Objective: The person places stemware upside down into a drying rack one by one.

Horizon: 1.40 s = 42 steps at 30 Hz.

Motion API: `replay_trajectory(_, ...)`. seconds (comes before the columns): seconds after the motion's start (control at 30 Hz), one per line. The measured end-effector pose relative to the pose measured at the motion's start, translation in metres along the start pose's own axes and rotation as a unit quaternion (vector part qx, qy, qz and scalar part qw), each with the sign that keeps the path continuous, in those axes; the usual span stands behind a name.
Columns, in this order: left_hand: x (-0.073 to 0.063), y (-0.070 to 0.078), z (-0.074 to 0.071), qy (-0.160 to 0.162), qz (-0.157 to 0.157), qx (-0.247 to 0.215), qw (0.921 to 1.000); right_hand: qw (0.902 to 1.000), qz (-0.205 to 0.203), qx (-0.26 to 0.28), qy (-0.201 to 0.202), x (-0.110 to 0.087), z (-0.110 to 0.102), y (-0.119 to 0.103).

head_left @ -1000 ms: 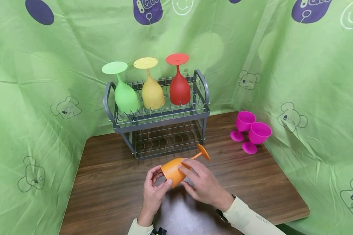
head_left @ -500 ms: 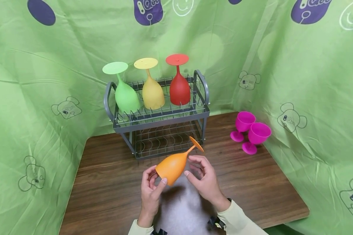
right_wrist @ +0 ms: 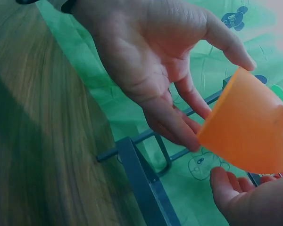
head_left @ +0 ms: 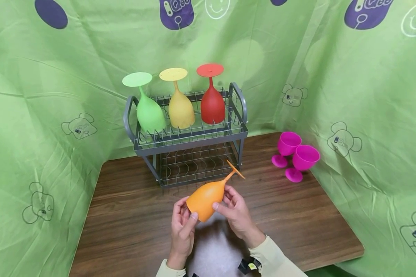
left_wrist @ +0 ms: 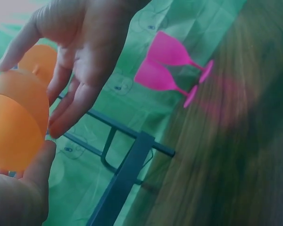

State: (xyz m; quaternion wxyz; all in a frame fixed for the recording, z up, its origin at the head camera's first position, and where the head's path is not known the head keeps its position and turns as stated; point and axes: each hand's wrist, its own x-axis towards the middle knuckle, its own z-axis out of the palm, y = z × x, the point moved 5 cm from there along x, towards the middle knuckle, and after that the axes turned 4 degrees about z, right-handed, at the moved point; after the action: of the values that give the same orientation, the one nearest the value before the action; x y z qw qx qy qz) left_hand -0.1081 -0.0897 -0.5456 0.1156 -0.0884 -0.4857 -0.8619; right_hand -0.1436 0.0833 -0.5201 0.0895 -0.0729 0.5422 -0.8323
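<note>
Between my two hands an orange wine glass (head_left: 206,200) is held tilted above the table, its foot up and to the right, its rim toward the left. My left hand (head_left: 183,234) pinches the rim end, thumb on the near side and fingers beyond; the right wrist view shows that left hand (right_wrist: 155,70) at the rim edge. My right hand (head_left: 239,219) grips the bowl near the stem, thumb on its front, other fingers partly hidden behind it. In the left wrist view the orange bowl (left_wrist: 12,127) sits between both hands.
A grey two-tier dish rack (head_left: 190,144) stands behind the hands. Upside down on its top tier are a green glass (head_left: 149,113), a yellow glass (head_left: 181,109) and a red glass (head_left: 213,105). Two magenta goblets (head_left: 306,156) stand upright at the right of the wooden table (head_left: 131,227).
My right hand came off the bowl, shifted beneath the stem side and took hold of it again with the thumb in front. The left hand kept its hold at the rim.
</note>
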Motion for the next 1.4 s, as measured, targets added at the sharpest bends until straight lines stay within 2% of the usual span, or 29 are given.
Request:
replay_trajectory(0.17,-0.002,-0.004,0.002,-0.005,-0.013,-0.014,0.9998,0.9995,0.006,0.013,-0.027,-0.003,0.003,0.003)
replay_trajectory(0.47,-0.003,-0.006,0.002,-0.024,-0.004,-0.003,0.9997,0.9996,0.000,0.007,-0.028,-0.005,0.001,0.000)
replay_trajectory(0.7,0.000,-0.004,0.002,-0.020,-0.005,-0.009,0.9997,0.9994,-0.008,0.000,-0.033,-0.003,0.003,-0.004)
replay_trajectory(0.83,0.003,-0.002,-0.001,-0.006,0.023,0.029,0.9993,0.9991,-0.013,-0.019,-0.036,0.001,0.002,-0.005)
replay_trajectory(0.93,0.009,0.001,-0.008,0.023,0.054,0.075,0.9954,0.9975,-0.019,-0.059,-0.032,0.007,0.001,-0.008)
replay_trajectory(1.0,0.016,0.004,-0.016,0.052,0.059,0.107,0.9911,0.9935,-0.034,-0.106,-0.025,0.012,0.000,-0.010)
replay_trajectory(1.07,0.026,0.009,-0.025,0.084,0.057,0.148,0.9837,0.9858,-0.055,-0.158,-0.017,0.018,0.001,-0.014)
replay_trajectory(1.13,0.036,0.014,-0.037,0.119,0.053,0.192,0.9726,0.9757,-0.077,-0.205,-0.009,0.024,0.003,-0.016)
replay_trajectory(1.23,0.051,0.024,-0.056,0.164,0.050,0.256,0.9514,0.9642,-0.095,-0.248,-0.005,0.033,0.006,-0.017)
replay_trajectory(1.4,0.071,0.037,-0.086,0.188,0.049,0.326,0.9251,0.9526,-0.108,-0.283,-0.023,0.050,0.016,-0.012)
